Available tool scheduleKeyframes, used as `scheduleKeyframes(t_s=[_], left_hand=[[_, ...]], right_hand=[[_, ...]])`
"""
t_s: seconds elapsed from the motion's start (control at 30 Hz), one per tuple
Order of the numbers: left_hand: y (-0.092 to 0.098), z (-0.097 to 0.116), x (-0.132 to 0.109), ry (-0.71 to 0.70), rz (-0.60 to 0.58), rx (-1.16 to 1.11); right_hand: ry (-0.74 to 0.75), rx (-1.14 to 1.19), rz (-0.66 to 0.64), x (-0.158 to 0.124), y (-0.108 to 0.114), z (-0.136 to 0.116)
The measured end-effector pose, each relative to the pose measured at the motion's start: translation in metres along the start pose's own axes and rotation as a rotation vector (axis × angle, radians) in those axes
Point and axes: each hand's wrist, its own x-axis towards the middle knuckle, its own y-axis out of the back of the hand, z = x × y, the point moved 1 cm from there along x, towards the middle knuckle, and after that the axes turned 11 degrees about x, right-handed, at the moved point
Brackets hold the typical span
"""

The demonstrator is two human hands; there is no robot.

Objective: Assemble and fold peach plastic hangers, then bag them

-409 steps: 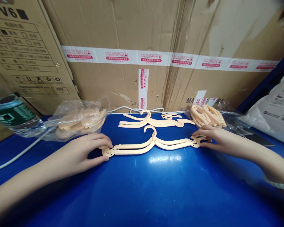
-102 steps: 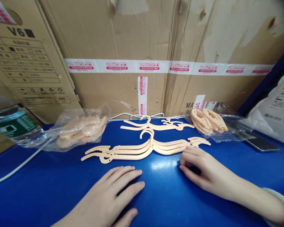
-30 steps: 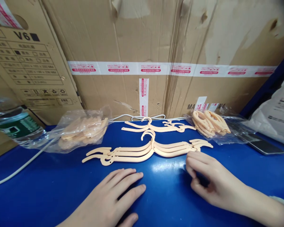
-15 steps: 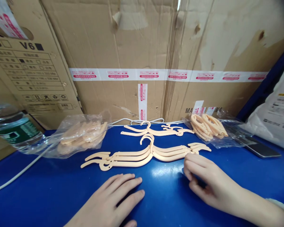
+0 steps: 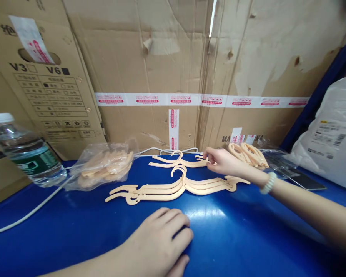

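Note:
Beige plastic folding hangers lie on the blue table. In front is a stack of several hangers, hooks pointing away from me. Behind it lies a smaller group of hangers. My right hand reaches over to the right end of this back group. Its fingers are bent and closed around the hanger end, which they partly hide. My left hand rests on the table in front of the front stack, holding nothing, its fingers loosely bent and slightly apart.
Clear bags with more beige hanger parts lie at left and right. A water bottle stands far left beside a white cable. A phone and a white wrapped package are at right. Cardboard forms the back.
My right hand has moved from the front stack's right end, back and left to the rear hangers. My left hand has shifted slightly right. The view has turned a little.

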Motion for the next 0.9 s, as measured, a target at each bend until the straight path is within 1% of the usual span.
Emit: scheduleKeyframes(t_s=[0.07,0.13,0.23,0.33,0.4,0.53,0.63,0.77,0.9], left_hand=[[-0.015,0.001,0.004,-0.036,0.106,-0.012],[-0.029,0.0,0.004,-0.107,0.253,-0.048],[-0.041,-0.005,0.002,-0.104,0.316,-0.124],[-0.042,-0.007,0.0,-0.1,0.314,-0.15],[-0.04,-0.007,0.0,-0.1,0.308,-0.151],[-0.039,-0.006,0.0,-0.096,0.287,-0.152],[-0.035,-0.005,-0.001,-0.085,0.26,-0.166],[-0.027,-0.004,-0.001,-0.057,0.195,-0.206],[-0.02,-0.003,-0.001,-0.04,0.173,-0.279]], right_hand=[[-0.031,-0.049,-0.049,0.023,-0.002,0.009],[-0.048,-0.108,-0.103,0.042,-0.006,0.018],[-0.055,-0.192,-0.19,0.06,-0.014,0.029],[-0.06,-0.258,-0.249,0.068,-0.022,0.034],[-0.061,-0.288,-0.266,0.068,-0.026,0.035],[-0.056,-0.309,-0.263,0.067,-0.03,0.033],[-0.03,-0.266,-0.246,0.067,-0.028,0.032],[0.017,-0.124,-0.166,0.065,-0.015,0.028],[0.052,0.05,-0.015,0.051,0.006,0.012]])
